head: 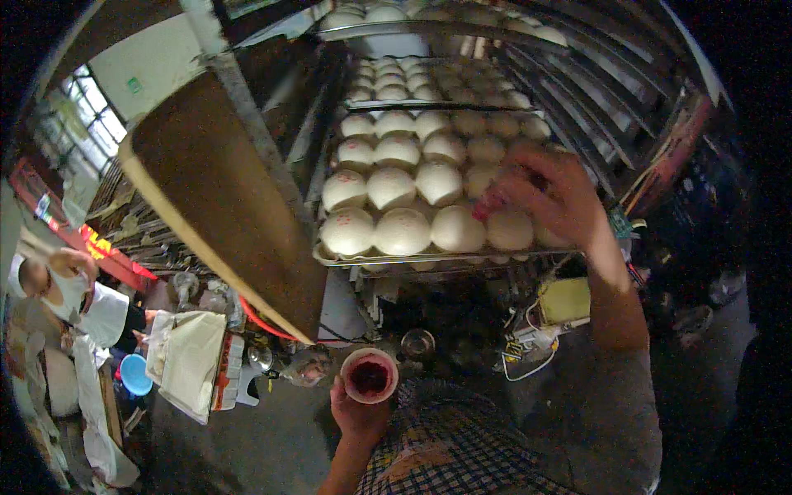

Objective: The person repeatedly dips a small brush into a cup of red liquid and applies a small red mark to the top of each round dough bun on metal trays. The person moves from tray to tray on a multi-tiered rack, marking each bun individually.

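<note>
In my left hand, low in front of my body, is a small round cup with dark red content. Above the right part of a metal tray hovers my right hand, its fingers closed on a small red-stained object whose kind is blurred. Rows of round white buns, or similar dough balls, fill the tray. Several at the left, such as the front corner bun, bear red marks on top. Whether the object touches a bun cannot be told.
The tray sits in a metal rack with further loaded trays behind and above. A brown panel stands open at the left. A co-worker, a light blue basin and a yellow container are farther off.
</note>
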Tool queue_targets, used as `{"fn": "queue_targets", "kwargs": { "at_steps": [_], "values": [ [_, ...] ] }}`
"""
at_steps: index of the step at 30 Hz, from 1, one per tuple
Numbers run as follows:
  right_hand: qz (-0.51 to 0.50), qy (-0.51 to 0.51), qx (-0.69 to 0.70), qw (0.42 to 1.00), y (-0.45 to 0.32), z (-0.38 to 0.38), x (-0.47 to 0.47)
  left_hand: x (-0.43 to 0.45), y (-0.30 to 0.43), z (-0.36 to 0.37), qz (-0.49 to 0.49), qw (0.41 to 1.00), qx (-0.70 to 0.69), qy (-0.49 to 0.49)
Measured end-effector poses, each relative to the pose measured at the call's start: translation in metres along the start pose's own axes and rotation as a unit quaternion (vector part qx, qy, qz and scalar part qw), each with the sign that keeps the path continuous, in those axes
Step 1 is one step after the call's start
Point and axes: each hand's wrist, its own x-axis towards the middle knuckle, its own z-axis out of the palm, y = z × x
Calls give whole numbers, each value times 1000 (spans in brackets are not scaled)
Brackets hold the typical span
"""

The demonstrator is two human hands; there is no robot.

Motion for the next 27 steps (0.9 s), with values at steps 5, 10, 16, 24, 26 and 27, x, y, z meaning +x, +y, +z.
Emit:
{"fn": "queue_targets", "kwargs": {
  "at_steps": [5, 10, 16, 24, 26, 27],
  "values": [
    [37, -86, -21, 995, 35, 7, 17, 2, -14, -2, -26, 999, 28, 16],
    [16, -69, -95, 993, 43, 27, 22, 2, -18, -2, -29, 999, -40, 2],
    [2, 32, -1, 999, 64, -11, 31, 11, -20, -5, -7, 998, -35, -57],
    [-3, 26, -231, 973, 157, -24, 45, 15, -26, 14, -19, 998, -8, 53],
    [-37, 40, -305, 951, 171, -17, 46, 16, -28, 20, -37, 997, -3, 64],
    [-43, 38, -320, 946, 174, -16, 48, 17, -29, 22, -43, 996, 15, 71]
  ]
}}
